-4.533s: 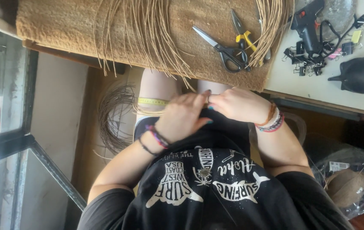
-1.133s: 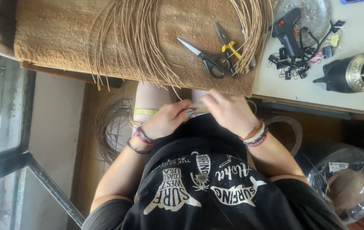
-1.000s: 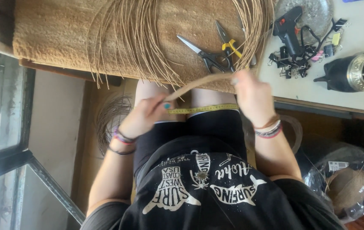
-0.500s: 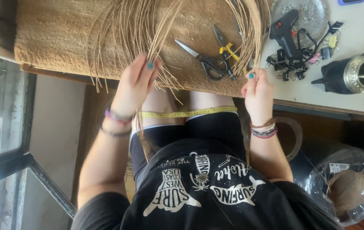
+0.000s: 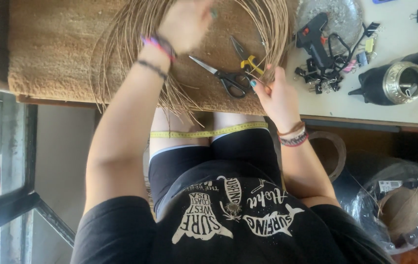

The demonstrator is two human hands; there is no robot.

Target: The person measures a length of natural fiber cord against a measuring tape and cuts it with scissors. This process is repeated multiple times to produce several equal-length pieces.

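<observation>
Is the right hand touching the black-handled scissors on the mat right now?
Apart. In the head view, the right hand sits just right of the black-handled scissors, with a strip of brown mat visible between the fingertips and the handle loops; the fingers pinch thin reed strands instead.

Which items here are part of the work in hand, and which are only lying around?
In use:
left hand and right hand, both on the cane strands
brown mat under the strands

Lying about:
scissors
yellow-handled pliers
glue gun
binder clips
tape measure across the lap
black pot
</observation>
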